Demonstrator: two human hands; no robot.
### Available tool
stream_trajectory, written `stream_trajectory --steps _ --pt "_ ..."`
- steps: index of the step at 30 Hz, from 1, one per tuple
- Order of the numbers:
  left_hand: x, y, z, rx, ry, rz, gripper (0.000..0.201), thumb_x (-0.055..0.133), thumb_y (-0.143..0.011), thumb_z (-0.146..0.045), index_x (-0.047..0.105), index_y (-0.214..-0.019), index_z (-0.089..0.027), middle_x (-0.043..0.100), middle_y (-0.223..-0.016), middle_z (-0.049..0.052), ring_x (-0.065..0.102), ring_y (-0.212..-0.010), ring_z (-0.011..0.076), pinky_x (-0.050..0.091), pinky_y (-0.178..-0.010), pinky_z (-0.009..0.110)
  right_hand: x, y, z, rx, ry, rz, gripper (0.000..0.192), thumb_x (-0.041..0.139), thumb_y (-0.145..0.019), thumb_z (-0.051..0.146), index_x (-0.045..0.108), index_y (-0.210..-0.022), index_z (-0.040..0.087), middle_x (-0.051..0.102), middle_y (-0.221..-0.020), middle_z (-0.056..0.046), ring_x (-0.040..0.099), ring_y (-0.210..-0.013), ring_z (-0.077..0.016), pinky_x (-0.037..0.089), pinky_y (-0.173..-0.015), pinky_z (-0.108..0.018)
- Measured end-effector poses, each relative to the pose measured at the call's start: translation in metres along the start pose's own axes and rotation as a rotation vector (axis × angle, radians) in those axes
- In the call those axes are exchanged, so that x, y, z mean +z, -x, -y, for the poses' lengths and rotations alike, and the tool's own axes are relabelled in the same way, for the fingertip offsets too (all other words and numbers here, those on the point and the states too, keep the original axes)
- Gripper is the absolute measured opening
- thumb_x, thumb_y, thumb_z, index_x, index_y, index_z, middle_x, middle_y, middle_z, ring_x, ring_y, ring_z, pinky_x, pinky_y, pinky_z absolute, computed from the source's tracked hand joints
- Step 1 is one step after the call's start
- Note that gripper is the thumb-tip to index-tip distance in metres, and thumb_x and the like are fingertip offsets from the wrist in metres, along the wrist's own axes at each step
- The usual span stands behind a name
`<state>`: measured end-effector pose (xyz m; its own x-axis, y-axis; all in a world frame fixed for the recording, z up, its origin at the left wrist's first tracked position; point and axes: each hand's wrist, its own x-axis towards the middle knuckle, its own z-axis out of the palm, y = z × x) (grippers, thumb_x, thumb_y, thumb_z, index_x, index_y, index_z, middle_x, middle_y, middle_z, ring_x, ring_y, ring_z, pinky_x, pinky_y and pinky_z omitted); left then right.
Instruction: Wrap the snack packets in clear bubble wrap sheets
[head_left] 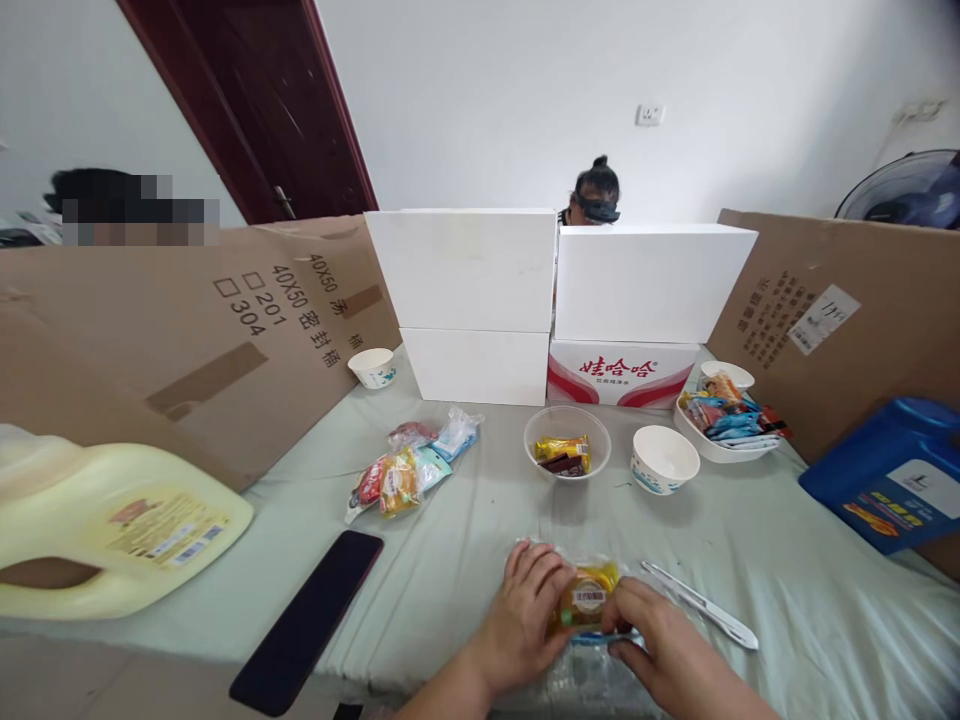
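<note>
- Left hand + right hand both at the near edge of the worktop, meeting on one yellow snack packet.
- Packet sits between the two hands, touching both, just above a clear plastic bag that lies under them.
- Left grip: fingers curled over the packet's left end, clenched on it. Right grip: thumb + fingertips pinch the right/lower edge, also grasping it.
- Key relation: packet's long axis runs roughly left-right, tilted a bit up toward the right; each hand has one end, so neither is nearer — held evenly, label face up toward the camera.
- Packet is close in front of the body, centre-right of view.
- White plastic knife lies just right of the right hand, apart from it, long axis slanting down to the right.
- Dark phone lies left of the left hand, well apart.
- Farther back: clear bowl w/ two packets inside, white paper cup beside it, loose bag of snacks to the left.
- Another person sits behind the white boxes, hands not seen.
</note>
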<state>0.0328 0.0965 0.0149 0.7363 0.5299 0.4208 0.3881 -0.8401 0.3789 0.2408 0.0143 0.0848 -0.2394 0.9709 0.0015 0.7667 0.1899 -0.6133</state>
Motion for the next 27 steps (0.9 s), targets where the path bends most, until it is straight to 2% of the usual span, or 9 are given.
stream_trajectory --steps 4,7,11,13,16,20,23,25,27 --pt "-0.002 -0.001 -0.006 0.101 -0.036 -0.07 0.055 0.059 -0.073 -0.01 0.047 -0.126 -0.021 0.062 -0.113 0.008 0.056 -0.111 0.0252 0.033 -0.107 0.054 -0.002 -0.014 0.003 -0.062 -0.008 -0.042 0.024 0.053 -0.074 0.01 0.059 -0.092 0.025 0.06 -0.116 -0.004 0.053 -0.114 -0.022 0.04 -0.099 -0.038" --pt "0.0 0.001 -0.005 0.124 -0.045 -0.087 0.057 0.059 -0.073 -0.012 0.044 -0.127 -0.018 0.061 -0.114 0.011 0.057 -0.111 0.0255 0.034 -0.107 0.054 0.002 -0.023 -0.004 -0.02 0.005 -0.037 0.031 0.054 -0.075 0.013 0.058 -0.104 0.023 0.06 -0.119 -0.007 0.053 -0.114 -0.0237 0.04 -0.099 -0.041" --pt "0.006 0.006 0.0 0.148 -0.054 -0.102 0.057 0.059 -0.075 -0.011 0.042 -0.129 -0.02 0.059 -0.12 0.012 0.056 -0.115 0.0255 0.039 -0.105 0.05 0.002 -0.027 -0.009 -0.043 0.065 0.008 0.052 0.059 -0.073 0.014 0.053 -0.124 0.025 0.061 -0.121 -0.006 0.053 -0.115 -0.025 0.036 -0.103 -0.043" --pt "0.01 0.009 0.004 0.157 -0.048 -0.116 0.06 0.059 -0.078 -0.013 0.037 -0.133 -0.021 0.054 -0.129 0.015 0.056 -0.117 0.0262 0.045 -0.1 0.046 0.002 -0.028 -0.009 -0.056 0.129 0.048 0.054 0.063 -0.068 0.015 0.056 -0.121 0.025 0.062 -0.117 -0.006 0.055 -0.11 -0.0261 0.037 -0.1 -0.043" --pt "0.016 0.011 0.009 0.14 0.005 -0.092 0.072 0.063 -0.082 -0.026 0.023 -0.142 -0.019 0.044 -0.141 0.02 0.051 -0.125 0.0298 0.051 -0.095 0.044 0.004 -0.03 -0.006 -0.033 0.227 0.082 0.036 0.068 -0.064 0.019 0.062 -0.1 0.023 0.064 -0.102 -0.005 0.057 -0.096 -0.026 0.042 -0.086 -0.038" --pt "0.02 0.008 0.012 0.093 0.082 0.012 0.108 0.073 -0.072 -0.056 0.006 -0.148 -0.018 0.056 -0.13 0.019 0.057 -0.118 0.0329 0.04 -0.105 0.057 0.0 -0.028 -0.004 -0.017 0.22 0.16 0.029 0.068 -0.062 0.021 0.058 -0.089 0.022 0.063 -0.094 -0.002 0.057 -0.084 -0.0211 0.041 -0.075 -0.031" --pt "0.018 0.006 0.01 0.045 0.069 0.08 0.118 0.077 -0.062 -0.064 0.011 -0.149 -0.02 0.056 -0.131 0.017 0.053 -0.122 0.0362 0.032 -0.108 0.063 -0.022 -0.023 -0.004 0.02 0.14 0.267 0.032 0.068 -0.06 0.02 0.056 -0.09 0.022 0.063 -0.088 0.001 0.057 -0.08 -0.0184 0.041 -0.072 -0.028" --pt "0.014 0.004 0.009 0.008 0.061 0.133 0.109 0.075 -0.062 -0.066 0.023 -0.146 -0.021 0.055 -0.133 0.016 0.048 -0.127 0.0367 0.028 -0.11 0.063 -0.049 -0.021 -0.005 0.043 0.041 0.289 0.035 0.067 -0.061 0.018 0.057 -0.095 0.023 0.065 -0.093 0.0 0.059 -0.084 -0.0179 0.042 -0.076 -0.028" --pt "0.01 0.002 0.008 -0.005 0.061 0.18 0.095 0.072 -0.064 -0.068 0.037 -0.14 -0.022 0.056 -0.132 0.013 0.046 -0.128 0.0354 0.026 -0.111 0.062 -0.083 -0.025 -0.006 0.044 -0.054 0.243 0.036 0.065 -0.066 0.018 0.055 -0.101 0.024 0.065 -0.103 -0.001 0.059 -0.093 -0.0178 0.044 -0.083 -0.028"
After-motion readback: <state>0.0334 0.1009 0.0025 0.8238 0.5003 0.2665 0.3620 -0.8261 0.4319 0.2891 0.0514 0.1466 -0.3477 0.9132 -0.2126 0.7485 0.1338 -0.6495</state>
